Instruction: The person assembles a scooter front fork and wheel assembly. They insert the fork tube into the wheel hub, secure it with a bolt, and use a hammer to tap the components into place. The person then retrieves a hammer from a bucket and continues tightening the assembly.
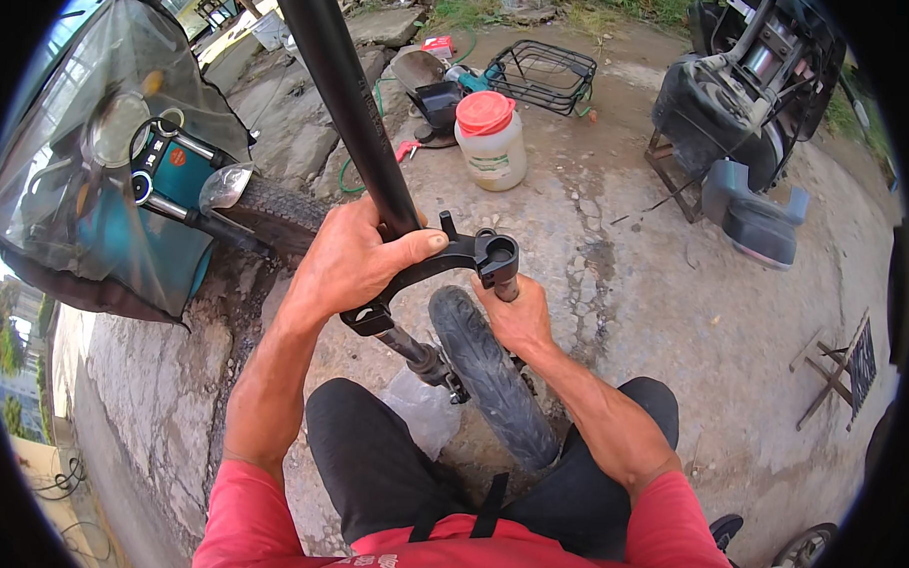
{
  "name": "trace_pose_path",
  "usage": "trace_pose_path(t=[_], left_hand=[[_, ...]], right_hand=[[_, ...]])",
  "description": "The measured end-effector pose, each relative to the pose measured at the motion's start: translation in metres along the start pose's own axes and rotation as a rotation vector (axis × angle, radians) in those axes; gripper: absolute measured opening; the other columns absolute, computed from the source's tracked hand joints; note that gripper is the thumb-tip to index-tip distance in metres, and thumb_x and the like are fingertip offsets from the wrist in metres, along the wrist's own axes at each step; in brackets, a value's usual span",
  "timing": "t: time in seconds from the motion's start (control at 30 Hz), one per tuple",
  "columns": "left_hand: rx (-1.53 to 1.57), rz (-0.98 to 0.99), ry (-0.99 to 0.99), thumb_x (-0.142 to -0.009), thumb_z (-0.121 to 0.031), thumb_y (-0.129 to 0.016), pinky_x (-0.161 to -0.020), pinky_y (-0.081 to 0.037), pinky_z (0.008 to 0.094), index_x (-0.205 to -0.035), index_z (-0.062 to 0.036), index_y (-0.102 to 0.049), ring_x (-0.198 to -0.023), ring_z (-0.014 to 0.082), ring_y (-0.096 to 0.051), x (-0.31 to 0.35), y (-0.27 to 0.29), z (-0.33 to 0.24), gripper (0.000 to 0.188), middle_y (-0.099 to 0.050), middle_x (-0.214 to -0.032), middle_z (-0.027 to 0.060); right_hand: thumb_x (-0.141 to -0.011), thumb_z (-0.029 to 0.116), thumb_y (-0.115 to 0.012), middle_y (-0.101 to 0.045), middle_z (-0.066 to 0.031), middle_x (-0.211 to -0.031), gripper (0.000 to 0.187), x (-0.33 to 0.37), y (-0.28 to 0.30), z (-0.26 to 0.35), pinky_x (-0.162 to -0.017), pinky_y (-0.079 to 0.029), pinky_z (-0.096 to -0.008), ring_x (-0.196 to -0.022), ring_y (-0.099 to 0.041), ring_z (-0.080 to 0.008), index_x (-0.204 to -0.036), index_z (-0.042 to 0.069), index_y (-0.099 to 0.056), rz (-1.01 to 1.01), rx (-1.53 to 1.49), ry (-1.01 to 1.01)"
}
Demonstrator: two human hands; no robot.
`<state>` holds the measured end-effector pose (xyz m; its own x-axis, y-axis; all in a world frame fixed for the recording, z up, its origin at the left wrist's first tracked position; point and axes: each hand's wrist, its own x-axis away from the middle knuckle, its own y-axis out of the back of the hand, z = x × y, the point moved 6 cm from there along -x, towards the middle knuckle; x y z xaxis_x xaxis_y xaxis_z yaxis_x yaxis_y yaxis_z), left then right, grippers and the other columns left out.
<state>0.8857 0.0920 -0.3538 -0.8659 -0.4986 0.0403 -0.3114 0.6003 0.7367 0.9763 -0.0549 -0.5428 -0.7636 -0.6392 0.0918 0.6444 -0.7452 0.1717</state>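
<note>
A black tube [356,105], cut off above, is gripped by the left hand [353,258], a fork leg [508,289] by the right hand [521,318], curled fingers part-hidden; a jar [492,153] is seen beyond.

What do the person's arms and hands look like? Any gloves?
No gloves! The left hand and right hand are bare, and no watch or bracelet shows. The left sleeve and right sleeve are red and short.
</note>
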Motion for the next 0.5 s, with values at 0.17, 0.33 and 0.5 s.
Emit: trace_pose_path(t=[0.17,0.33,0.5], left_hand=[[0.044,-0.001,0.043,-0.084,-0.036,-0.080,-0.073,-0.051,0.0308,-0.097,0.0014,-0.072,-0.078,0.0127,-0.063,-0.001,-0.003,0.011,0.040,-0.069,-0.083,0.0055],[0.025,-0.036,0.083,-0.087,-0.041,-0.078,-0.072,-0.051,0.0318,-0.097,0.0017,-0.071,-0.077,0.0132,-0.062,0.003,-0.005,0.020,0.044,-0.069,-0.082,0.0056],[0.011,0.030,0.052,-0.090,-0.044,-0.075,-0.077,-0.051,0.0332,-0.107,0.0029,-0.067,-0.081,0.0134,-0.061,-0.002,-0.009,0.024,0.051,-0.068,-0.091,0.0064]], right_hand=[[-0.091,0.033,-0.076,-0.054,0.0013,-0.061,0.040,0.000,0.000,-0.005,-0.056,-0.040,-0.0333,-0.061,-0.045,-0.0084,-0.075,0.000,-0.062,-0.006,0.014,0.004],[-0.092,0.033,-0.075,-0.054,0.0014,-0.060,0.040,0.001,-0.003,-0.006,-0.055,-0.039,-0.0339,-0.060,-0.045,-0.0081,-0.072,0.001,-0.061,-0.031,0.001,0.017],[-0.093,0.033,-0.074,-0.053,0.0010,-0.059,0.042,-0.004,-0.003,-0.010,-0.053,-0.038,-0.0350,-0.058,-0.045,-0.0088,-0.070,0.001,-0.060,-0.060,0.031,-0.005]])
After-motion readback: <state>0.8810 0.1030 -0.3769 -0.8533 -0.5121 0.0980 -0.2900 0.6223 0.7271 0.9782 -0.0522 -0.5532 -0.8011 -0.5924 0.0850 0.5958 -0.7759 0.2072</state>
